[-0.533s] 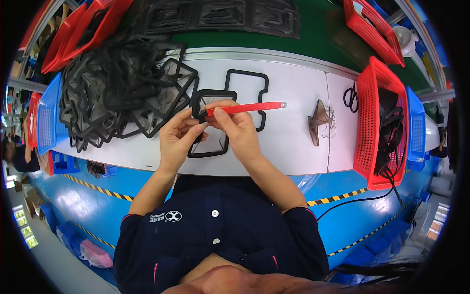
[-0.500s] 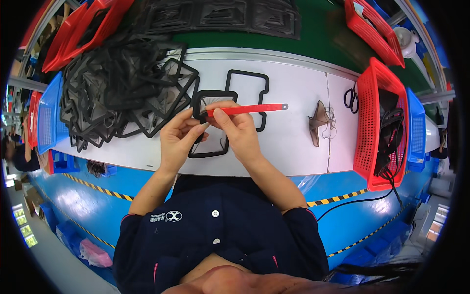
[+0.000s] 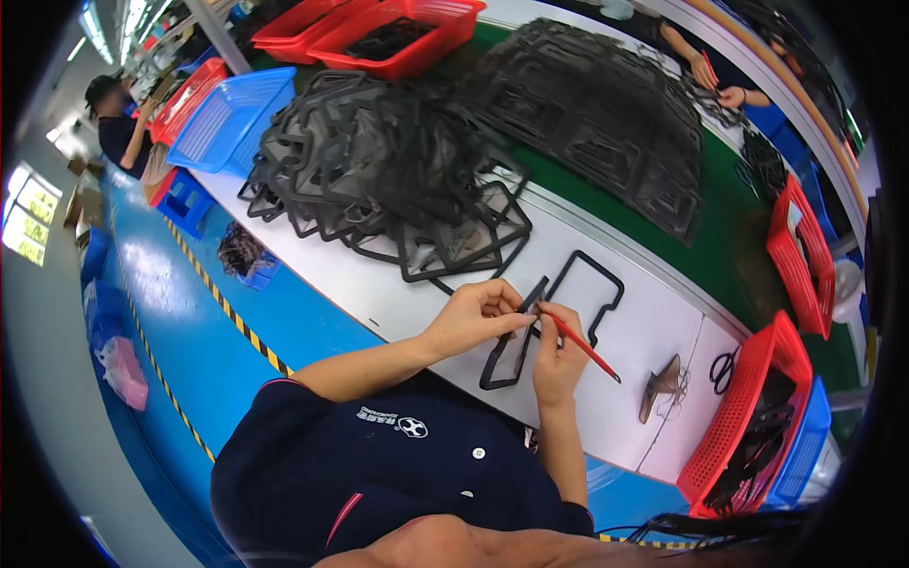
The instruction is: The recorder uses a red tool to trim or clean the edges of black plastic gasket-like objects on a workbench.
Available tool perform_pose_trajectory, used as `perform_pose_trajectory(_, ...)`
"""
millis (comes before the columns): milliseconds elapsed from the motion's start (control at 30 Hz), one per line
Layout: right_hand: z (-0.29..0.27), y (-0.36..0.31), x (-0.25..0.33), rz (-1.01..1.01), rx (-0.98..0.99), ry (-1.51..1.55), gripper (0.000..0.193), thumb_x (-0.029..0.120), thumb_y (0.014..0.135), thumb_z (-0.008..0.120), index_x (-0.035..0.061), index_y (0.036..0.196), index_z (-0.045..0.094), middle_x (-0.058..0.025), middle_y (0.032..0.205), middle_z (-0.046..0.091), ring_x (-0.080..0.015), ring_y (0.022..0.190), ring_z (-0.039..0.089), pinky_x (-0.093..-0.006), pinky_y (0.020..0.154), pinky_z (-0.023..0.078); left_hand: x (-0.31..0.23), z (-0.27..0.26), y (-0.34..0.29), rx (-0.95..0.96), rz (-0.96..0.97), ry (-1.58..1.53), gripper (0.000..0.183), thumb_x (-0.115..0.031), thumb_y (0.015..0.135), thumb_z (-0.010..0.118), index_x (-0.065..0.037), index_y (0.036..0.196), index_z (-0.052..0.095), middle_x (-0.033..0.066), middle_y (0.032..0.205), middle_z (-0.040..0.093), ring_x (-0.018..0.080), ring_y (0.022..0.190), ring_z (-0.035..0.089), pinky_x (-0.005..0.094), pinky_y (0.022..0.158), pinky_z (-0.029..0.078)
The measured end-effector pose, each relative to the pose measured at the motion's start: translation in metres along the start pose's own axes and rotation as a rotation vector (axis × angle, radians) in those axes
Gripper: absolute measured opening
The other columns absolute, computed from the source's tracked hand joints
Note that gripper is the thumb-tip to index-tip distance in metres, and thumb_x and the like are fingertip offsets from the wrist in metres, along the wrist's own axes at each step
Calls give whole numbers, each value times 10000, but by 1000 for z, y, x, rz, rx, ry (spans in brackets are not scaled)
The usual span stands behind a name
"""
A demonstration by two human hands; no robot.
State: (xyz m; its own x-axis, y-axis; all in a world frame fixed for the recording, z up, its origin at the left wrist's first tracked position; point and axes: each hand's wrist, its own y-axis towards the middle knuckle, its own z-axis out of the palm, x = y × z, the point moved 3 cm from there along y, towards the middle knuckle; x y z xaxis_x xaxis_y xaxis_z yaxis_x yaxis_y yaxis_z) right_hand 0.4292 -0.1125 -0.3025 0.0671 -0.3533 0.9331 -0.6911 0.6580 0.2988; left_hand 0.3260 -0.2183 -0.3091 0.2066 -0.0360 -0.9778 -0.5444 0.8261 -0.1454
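Note:
My left hand (image 3: 481,320) pinches a black frame (image 3: 502,371) with thin mesh inside, holding it tilted above the white table. In my right hand (image 3: 561,364) is a slim, flat red-handled tool (image 3: 589,352). Its handle end points toward the lower right, and its working end meets the frame's edge between my fingertips, where the fingers hide it. Just beyond my hands, a second black frame (image 3: 620,281) with a notched side lies flat on the table. To the left of it rises a big tangled pile of black mesh frames (image 3: 365,166).
A brown mesh scrap (image 3: 660,388) with loose threads and black scissors (image 3: 722,373) lie at right, beside a red basket (image 3: 701,464) of black parts. Sheets of joined frames (image 3: 587,123) cover the green belt. Across it, another person's hands (image 3: 717,83) work. Red trays (image 3: 407,66) stand far left.
The whole view has swung round, so the bench now slants down to the right. The held frame has turned nearly edge-on, and the red tool now points down to the right.

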Motion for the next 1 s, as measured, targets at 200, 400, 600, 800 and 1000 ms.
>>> perform_pose_trajectory(200, -114, -13, -9, -81, -385, -196, 153, 48, 910, 464, -54, 947, 571, -126, 900, 596, -179, 808, 586, -267, 758, 471, -9, -66, -18, -354, 71, 38, 180, -85, 825, 621, 36, 943, 560, 61, 761, 612, 103, 613, 600, 210, 544, 489)
perform_pose_trajectory(400, -224, -40, -47, -108, -610, -538, 148, 31, 919, 452, -73, 938, 556, -136, 890, 601, -187, 770, 590, -287, 694, 518, 16, -75, -23, -397, -73, 88, 171, -94, 823, 610, 7, 959, 587, 63, 779, 638, 83, 586, 580, 199, 508, 462)
perform_pose_trajectory(600, -230, -51, -68, 361, -489, -837, 113, 92, 829, 603, 0, 893, 617, -124, 833, 599, -233, 787, 571, -335, 668, 467, 8, -72, -14, -362, 22, 198, 165, -75, 841, 600, 7, 985, 596, 95, 819, 667, 89, 675, 604, 188, 609, 464)
perform_pose_trajectory(800, -201, -35, -12, -10, -546, -853, 106, 92, 817, 616, 25, 895, 642, -131, 929, 556, -246, 815, 543, -324, 718, 449, -75, -4, -39, 25, 771, 964, 206, 36, 640, 633, -65, 818, 655, 183, 1068, 619, 327, 1137, 498, 465, 1024, 279)
perform_pose_trajectory(1000, -112, -30, -22, 231, -230, 366, 142, 92, 886, 552, -11, 970, 603, -98, 1007, 603, -147, 882, 570, -266, 768, 481, 31, -29, -48, -24, 239, 289, 375, 156, 703, 494, -79, 956, 639, 199, 1460, 180, 340, 1317, 278, 427, 1037, 295)
